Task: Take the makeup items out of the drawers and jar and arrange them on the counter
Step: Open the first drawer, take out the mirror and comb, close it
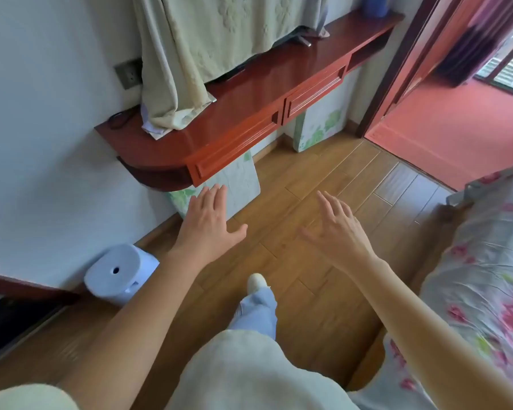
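— Along the white wall, above a plank floor (308, 232), a red wooden counter (249, 93) runs toward the doorway, with a pale cloth (219, 39) draped over whatever stands on it.
— And the makeup?
— Hidden. The near drawer (234, 152) and far drawer (314, 93) in the counter's front are both closed.
— The hands?
— The left hand (208, 223) and right hand (338, 232) hover close to the counter's near end, fingers spread wide, holding nothing.
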Demonstrator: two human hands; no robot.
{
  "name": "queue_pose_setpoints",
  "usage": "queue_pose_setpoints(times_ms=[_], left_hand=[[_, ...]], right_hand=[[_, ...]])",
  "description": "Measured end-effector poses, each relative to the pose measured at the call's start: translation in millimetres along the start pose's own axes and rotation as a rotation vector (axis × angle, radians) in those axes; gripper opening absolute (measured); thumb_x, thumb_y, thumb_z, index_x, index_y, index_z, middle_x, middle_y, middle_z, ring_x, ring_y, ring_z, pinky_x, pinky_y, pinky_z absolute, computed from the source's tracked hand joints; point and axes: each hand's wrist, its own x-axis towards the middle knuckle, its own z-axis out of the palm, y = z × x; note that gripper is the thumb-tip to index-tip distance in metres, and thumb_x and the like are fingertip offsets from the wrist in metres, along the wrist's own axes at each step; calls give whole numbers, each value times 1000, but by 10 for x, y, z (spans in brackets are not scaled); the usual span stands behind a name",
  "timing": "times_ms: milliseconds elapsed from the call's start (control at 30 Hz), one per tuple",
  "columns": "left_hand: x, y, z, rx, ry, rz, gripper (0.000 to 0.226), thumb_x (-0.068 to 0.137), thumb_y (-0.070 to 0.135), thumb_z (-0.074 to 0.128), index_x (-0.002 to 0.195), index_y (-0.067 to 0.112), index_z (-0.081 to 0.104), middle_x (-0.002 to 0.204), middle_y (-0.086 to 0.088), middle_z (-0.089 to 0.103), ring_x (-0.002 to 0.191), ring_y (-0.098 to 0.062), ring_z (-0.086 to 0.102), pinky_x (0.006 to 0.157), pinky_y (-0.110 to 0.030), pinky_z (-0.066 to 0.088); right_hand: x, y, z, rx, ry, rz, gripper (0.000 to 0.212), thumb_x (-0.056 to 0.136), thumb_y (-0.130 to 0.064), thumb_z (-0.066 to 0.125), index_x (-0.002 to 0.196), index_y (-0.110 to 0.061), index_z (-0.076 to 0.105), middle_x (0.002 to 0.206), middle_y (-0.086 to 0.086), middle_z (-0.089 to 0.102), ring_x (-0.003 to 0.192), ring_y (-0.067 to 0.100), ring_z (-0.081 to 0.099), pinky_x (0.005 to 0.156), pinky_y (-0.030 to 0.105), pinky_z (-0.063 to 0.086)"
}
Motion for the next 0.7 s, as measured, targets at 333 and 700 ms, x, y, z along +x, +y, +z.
queue_pose_setpoints(times_ms=[333, 700], left_hand=[[1724, 27, 362, 34, -16, -119, 89, 86, 60, 42, 147, 5, 7, 155, -13, 15, 144, -28, 11, 118, -43, 14], [2782, -20, 618, 8, -134, -375, 90, 86, 63, 37, 148, 6, 4, 157, -12, 11, 145, -27, 8, 117, -43, 10]], right_hand=[[2004, 459, -163, -126, -113, -162, 83, 85, -61, 42, 149, -21, 9, 157, -1, 13, 144, 20, 10, 115, 38, 19], [3721, 436, -82, -197, -301, -431, 80, 86, -56, 45, 148, -17, 13, 156, 0, 17, 143, 17, 12, 113, 35, 20]])
